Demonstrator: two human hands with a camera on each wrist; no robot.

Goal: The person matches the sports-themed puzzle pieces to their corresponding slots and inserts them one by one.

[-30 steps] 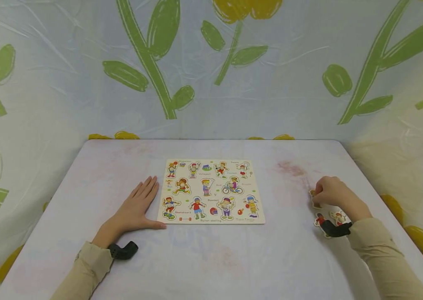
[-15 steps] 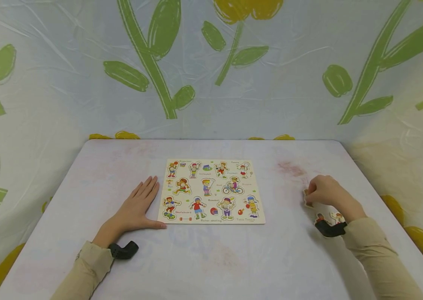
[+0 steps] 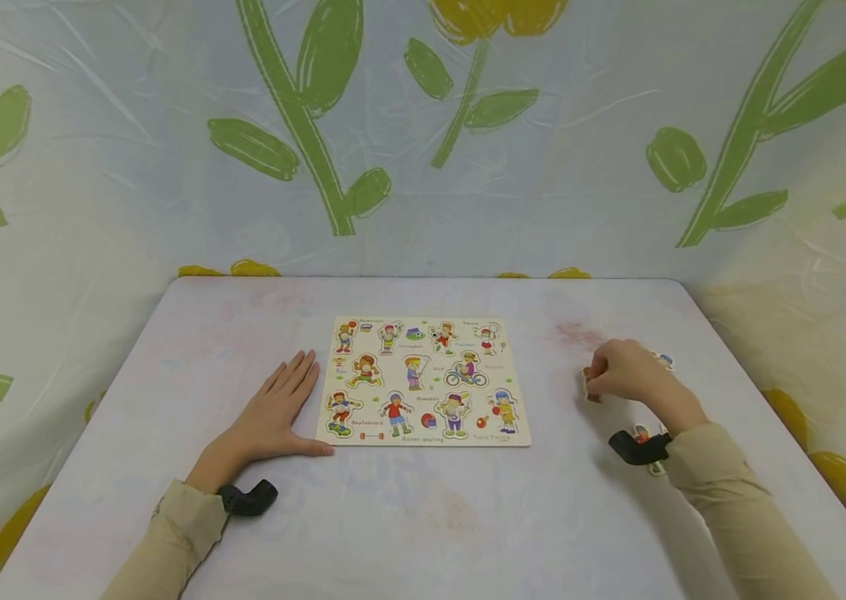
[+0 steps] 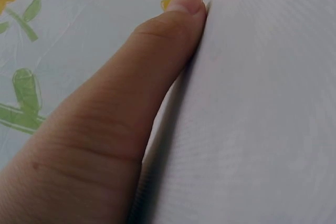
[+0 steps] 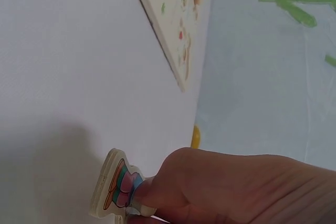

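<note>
My right hand, to the right of the board, pinches a small wooden puzzle piece between thumb and fingers. In the right wrist view this puzzle piece has a pale wooden edge and pink, teal and blue print; part of it is hidden by the thumb. The puzzle board, printed with children playing sports, lies mid-table. On its left side rests my left hand, flat with straight fingers. Its thumb lies along the table, tip at the board's near left corner.
Loose puzzle pieces lie under and around the right forearm: one beyond the wrist, another partly covered by the black wrist camera. Flower-patterned sheeting stands behind the table and at both sides.
My right hand has moved left with the puzzle piece, away from the loose pieces, uncovering one beyond the wrist. My left hand has stayed in place beside the board.
</note>
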